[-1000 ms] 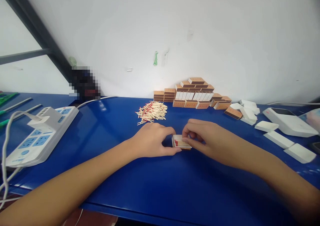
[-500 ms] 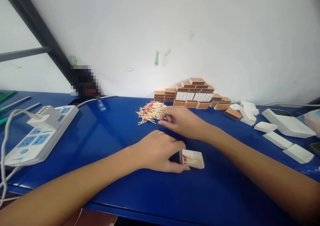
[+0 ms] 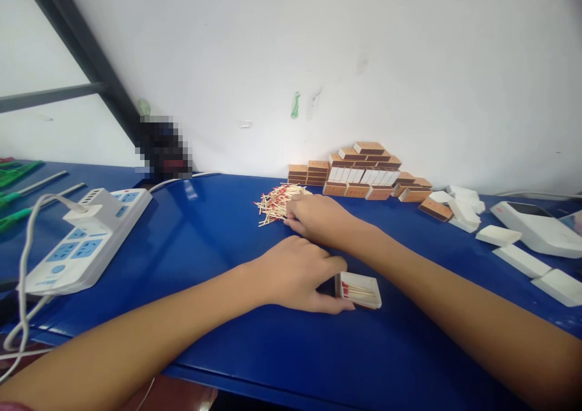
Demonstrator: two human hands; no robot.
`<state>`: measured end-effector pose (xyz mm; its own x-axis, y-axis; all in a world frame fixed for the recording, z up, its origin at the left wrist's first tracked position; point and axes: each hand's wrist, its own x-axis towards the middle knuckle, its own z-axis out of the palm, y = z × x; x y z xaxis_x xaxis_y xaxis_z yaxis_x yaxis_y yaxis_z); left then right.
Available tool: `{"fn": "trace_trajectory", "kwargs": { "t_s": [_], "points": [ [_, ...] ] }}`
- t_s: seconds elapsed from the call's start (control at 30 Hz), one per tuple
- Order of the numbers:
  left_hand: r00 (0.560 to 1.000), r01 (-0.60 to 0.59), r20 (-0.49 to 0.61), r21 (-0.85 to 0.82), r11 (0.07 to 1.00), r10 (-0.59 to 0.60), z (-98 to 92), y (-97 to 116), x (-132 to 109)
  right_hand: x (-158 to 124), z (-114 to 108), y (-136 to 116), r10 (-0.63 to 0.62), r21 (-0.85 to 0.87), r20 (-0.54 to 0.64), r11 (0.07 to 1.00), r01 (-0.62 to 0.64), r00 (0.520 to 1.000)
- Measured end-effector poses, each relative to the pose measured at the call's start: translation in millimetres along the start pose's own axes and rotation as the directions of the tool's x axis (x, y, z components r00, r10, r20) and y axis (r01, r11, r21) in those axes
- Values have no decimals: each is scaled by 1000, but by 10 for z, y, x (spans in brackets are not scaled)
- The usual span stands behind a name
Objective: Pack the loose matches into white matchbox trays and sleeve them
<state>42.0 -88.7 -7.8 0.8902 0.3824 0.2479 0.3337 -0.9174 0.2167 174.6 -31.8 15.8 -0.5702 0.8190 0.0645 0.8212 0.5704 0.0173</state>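
Note:
My left hand (image 3: 302,277) grips the left end of a matchbox tray (image 3: 375,300) between thumb and index finger. The white tray sits on the blue table with a few red-tipped matches (image 3: 359,290) lying in it, heads toward my hand. My right hand (image 3: 313,214) reaches past it to a loose pile of matches (image 3: 275,205). Its fingers are curled together at the pile's right side, and whatever they pinch is hidden.
Closed matchboxes (image 3: 364,156) are stacked against the wall. White box trays (image 3: 518,259) lie scattered at right beside a white device (image 3: 536,228). On the left are a power strip (image 3: 104,256) with a cable and green-handled tools (image 3: 27,214).
My right hand has moved left, closer into the match pile, its fingers lower among the matches. My left hand keeps its hold on the tray. The whole view has shifted slightly.

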Motion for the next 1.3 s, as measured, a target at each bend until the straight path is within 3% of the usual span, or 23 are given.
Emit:
{"fn": "trace_trajectory", "kwargs": {
  "t_s": [0.17,0.3,0.4,0.53,0.7,0.83,0.93,1.07,1.3],
  "points": [
    [996,67,54,41,997,-69,-72,-3,13,-213,-149,107,5,14,-19,1000,-4,1000],
    [983,171,53,82,982,-175,-127,-52,26,-614,-395,370,32,187,-172,982,0,985],
    [970,240,26,67,969,-242,-153,-107,33,-933,-472,499,75,308,-137,951,-29,988],
    [963,267,13,-1,964,-267,-170,-158,37,-1181,-318,456,42,369,-64,929,-15,997],
    [962,274,12,-58,960,-274,-183,-177,38,-1234,-83,383,-16,324,-214,942,86,977],
    [950,305,-8,-197,932,-313,-133,-182,-3,-1250,61,452,53,290,-515,950,116,855],
    [931,321,-80,-288,902,-356,-42,-182,-48,-1271,199,513,63,226,-601,970,93,797],
    [922,334,-92,-298,894,-375,13,-190,-23,-1272,281,565,110,213,-550,977,12,828],
    [934,349,1,-227,909,-359,-161,-212,76,-1226,207,658,206,314,-448,947,-63,870]
  ]
}}
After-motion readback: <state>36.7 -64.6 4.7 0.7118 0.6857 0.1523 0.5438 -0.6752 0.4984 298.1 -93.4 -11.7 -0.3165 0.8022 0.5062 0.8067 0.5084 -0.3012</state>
